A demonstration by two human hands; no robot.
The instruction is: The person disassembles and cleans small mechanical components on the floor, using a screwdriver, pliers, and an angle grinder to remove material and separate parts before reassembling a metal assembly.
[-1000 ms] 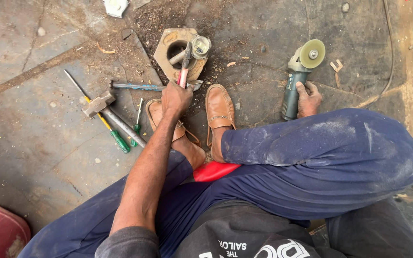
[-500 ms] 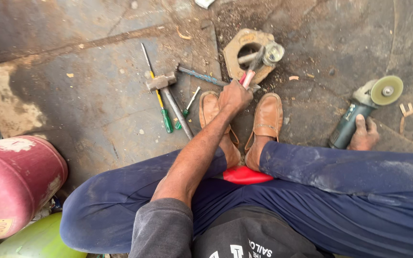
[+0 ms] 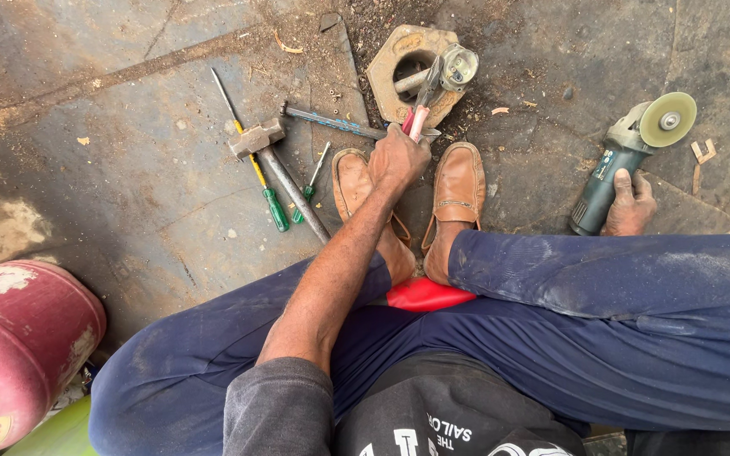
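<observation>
Pliers [image 3: 420,110] with red handles, clenched in the left hand [image 3: 399,158], nose into the hollow of a rusty, blocky metal housing [image 3: 407,72] on the gritty floor [image 3: 128,169]. Right hand [image 3: 629,203] wraps the dark ribbed body of an angle grinder [image 3: 623,160], its pale disc facing up. A steel hammer [image 3: 274,165] and green-handled screwdrivers [image 3: 276,215] lie beside worn tan leather shoes [image 3: 458,186].
</observation>
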